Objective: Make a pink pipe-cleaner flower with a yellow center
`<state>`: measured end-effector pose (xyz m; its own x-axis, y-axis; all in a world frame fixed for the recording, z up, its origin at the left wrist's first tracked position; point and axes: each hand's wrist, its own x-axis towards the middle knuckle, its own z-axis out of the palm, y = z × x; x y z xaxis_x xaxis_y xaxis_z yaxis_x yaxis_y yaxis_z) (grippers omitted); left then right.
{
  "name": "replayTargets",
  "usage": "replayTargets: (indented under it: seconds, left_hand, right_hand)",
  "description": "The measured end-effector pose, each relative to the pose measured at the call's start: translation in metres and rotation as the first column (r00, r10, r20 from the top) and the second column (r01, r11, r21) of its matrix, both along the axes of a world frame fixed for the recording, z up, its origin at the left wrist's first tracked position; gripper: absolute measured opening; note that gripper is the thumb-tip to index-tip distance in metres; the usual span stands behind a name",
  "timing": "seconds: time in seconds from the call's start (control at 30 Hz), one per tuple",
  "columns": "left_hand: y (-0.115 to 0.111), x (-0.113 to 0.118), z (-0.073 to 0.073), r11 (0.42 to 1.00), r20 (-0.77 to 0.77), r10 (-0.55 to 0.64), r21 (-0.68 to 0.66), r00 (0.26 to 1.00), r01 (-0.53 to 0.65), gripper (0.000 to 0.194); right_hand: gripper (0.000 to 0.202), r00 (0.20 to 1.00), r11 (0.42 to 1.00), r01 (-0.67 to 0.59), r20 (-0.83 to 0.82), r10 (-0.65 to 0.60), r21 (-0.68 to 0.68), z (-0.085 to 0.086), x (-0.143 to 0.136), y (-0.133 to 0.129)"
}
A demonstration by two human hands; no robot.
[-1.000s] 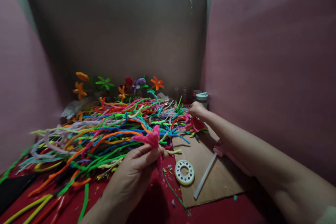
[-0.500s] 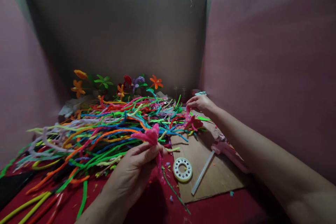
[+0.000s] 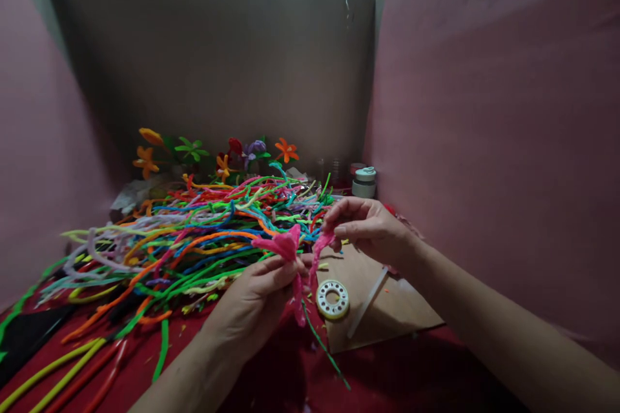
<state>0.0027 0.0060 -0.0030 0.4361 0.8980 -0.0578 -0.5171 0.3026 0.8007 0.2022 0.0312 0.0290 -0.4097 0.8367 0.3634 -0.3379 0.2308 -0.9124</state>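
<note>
Between the thumb and fingers of my left hand (image 3: pixel 264 293) is a pink pipe cleaner flower (image 3: pixel 283 243), its petals pointing up and a thin green stem (image 3: pixel 322 339) trailing down to the right. My right hand (image 3: pixel 371 229) pinches a separate pink pipe cleaner petal (image 3: pixel 318 255), which hangs close beside the flower. Whether the petal touches the flower, I cannot tell. Just below the petal a white tape spool (image 3: pixel 332 300) rests at the edge of a brown board (image 3: pixel 411 310).
A glue stick (image 3: pixel 368 303) lies on the board, its glue gun mostly behind my right arm. To the left spreads a heap of colourful pipe cleaners (image 3: pixel 194 239) on red cloth (image 3: pixel 271 374). Finished flowers (image 3: pixel 223 168) and a white-lidded bottle (image 3: pixel 364 182) stand behind.
My right hand has come back from the far end of the board, bringing a pink petal next to the flower. My left hand has shifted slightly right, still holding the flower.
</note>
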Motion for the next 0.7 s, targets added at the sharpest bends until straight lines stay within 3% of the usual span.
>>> replayTargets:
  seconds: [0.23, 0.33, 0.37, 0.4, 0.47, 0.5, 0.53, 0.57, 0.6, 0.7]
  left_hand:
    - [-0.005, 0.004, 0.0, 0.999, -0.115, -0.011, 0.028, 0.993, 0.015, 0.009]
    - [-0.003, 0.002, -0.003, 0.999, -0.114, 0.028, 0.028, 0.993, -0.025, 0.009]
    - [-0.003, 0.002, -0.004, 0.999, -0.114, 0.043, 0.031, 0.993, -0.039, 0.008]
    - [-0.003, 0.002, -0.004, 0.998, -0.118, 0.055, 0.033, 0.992, -0.051, 0.008]
    - [-0.003, 0.001, -0.004, 0.997, -0.126, 0.074, 0.036, 0.989, -0.07, 0.009]
    - [-0.004, 0.001, -0.003, 0.997, -0.131, 0.077, 0.037, 0.988, -0.073, 0.009]
    - [-0.004, 0.002, -0.003, 0.997, -0.134, 0.078, 0.037, 0.988, -0.073, 0.009]
    - [-0.004, 0.002, -0.003, 0.997, -0.136, 0.078, 0.035, 0.988, -0.074, 0.009]
    - [-0.005, 0.003, -0.003, 0.997, -0.137, 0.081, 0.03, 0.987, -0.078, 0.009]
    - [-0.005, 0.004, -0.001, 0.994, -0.146, 0.106, 0.009, 0.984, -0.106, 0.01]
  right_hand:
    - [0.027, 0.991, 0.997, 0.074, 0.111, -0.072, -0.012, -0.013, -0.003, -0.01]
    - [0.03, 0.916, 0.96, 0.267, 0.288, -0.28, 0.083, -0.014, 0.014, -0.021]
    - [0.026, 0.825, 0.919, 0.362, 0.407, -0.393, 0.153, -0.016, 0.023, -0.027]
    - [0.02, 0.653, 0.852, 0.444, 0.552, -0.519, 0.276, -0.018, 0.034, -0.033]
    - [0.018, 0.164, 0.684, 0.488, 0.712, -0.682, 0.542, -0.025, 0.056, -0.046]
    - [0.022, -0.056, 0.627, 0.467, 0.728, -0.683, 0.624, -0.03, 0.067, -0.053]
    - [0.025, -0.199, 0.624, 0.436, 0.746, -0.635, 0.648, -0.035, 0.075, -0.058]
    - [0.028, -0.278, 0.634, 0.425, 0.76, -0.588, 0.646, -0.04, 0.081, -0.063]
    - [0.03, -0.303, 0.661, 0.406, 0.775, -0.555, 0.631, -0.046, 0.085, -0.067]
    - [0.031, -0.304, 0.695, 0.379, 0.791, -0.531, 0.612, -0.061, 0.087, -0.069]
